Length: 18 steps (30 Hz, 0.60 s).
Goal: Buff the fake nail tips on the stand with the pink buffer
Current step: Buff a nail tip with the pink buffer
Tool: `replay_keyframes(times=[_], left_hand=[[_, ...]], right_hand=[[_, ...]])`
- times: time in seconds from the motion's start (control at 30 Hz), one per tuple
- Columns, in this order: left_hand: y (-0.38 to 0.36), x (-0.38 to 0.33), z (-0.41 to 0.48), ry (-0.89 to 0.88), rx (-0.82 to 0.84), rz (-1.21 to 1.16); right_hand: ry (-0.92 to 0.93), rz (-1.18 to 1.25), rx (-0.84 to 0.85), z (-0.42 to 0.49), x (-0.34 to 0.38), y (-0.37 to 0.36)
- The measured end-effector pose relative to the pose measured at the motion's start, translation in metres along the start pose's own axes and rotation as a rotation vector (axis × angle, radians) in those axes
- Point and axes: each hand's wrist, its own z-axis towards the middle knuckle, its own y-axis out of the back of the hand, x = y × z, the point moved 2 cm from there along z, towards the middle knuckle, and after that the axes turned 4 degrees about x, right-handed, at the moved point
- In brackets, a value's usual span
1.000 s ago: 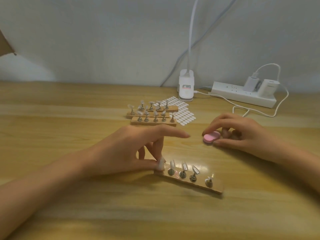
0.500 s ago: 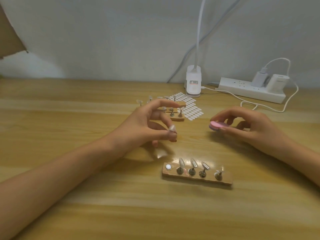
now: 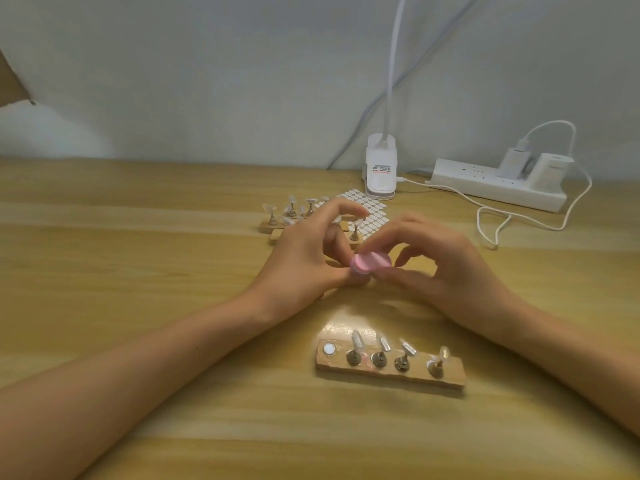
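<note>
- A person's right hand grasps the pink buffer between thumb and curled fingers, its flat face turned toward the left hand.
- The left hand's thumb and fingers curl in to meet just under the buffer; the buffer hides their tips, so whether they pinch anything cannot be told. Its index finger arches above.
- Nearer the person than the grip, and apart from it, a wooden stand lies on the table. It carries four clear nail tips on metal holders; a bare round metal disc sits at its left end.
- Beyond the grip, partly behind the left hand, stand two more wooden stands with tips, beside a sheet of white oval tabs.
- Farther back is a white clip lamp base; its label has a red stripe, but the writing is too small to read.
- To the grip's far right is a white power strip with two plugged-in chargers.
</note>
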Motion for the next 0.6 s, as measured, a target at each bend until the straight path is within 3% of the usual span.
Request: replay_keyframes(times=[0.33,0.43,0.6], left_hand=[[0.0006,0.0011,0.0017,0.036,-0.002,0.009],[0.0001,0.0013,0.0014,0.044,0.000,-0.015],[0.0011,0.0022,0.0018,0.042,0.010,-0.013]], right_hand=[[-0.037,-0.039,-0.044,0.0013,-0.0041,0.0009],[0.090,-0.126,-0.024,0.0009,-0.0002,-0.0024],[0.052,-0.106,-0.071,0.0027,-0.0021,0.0006]])
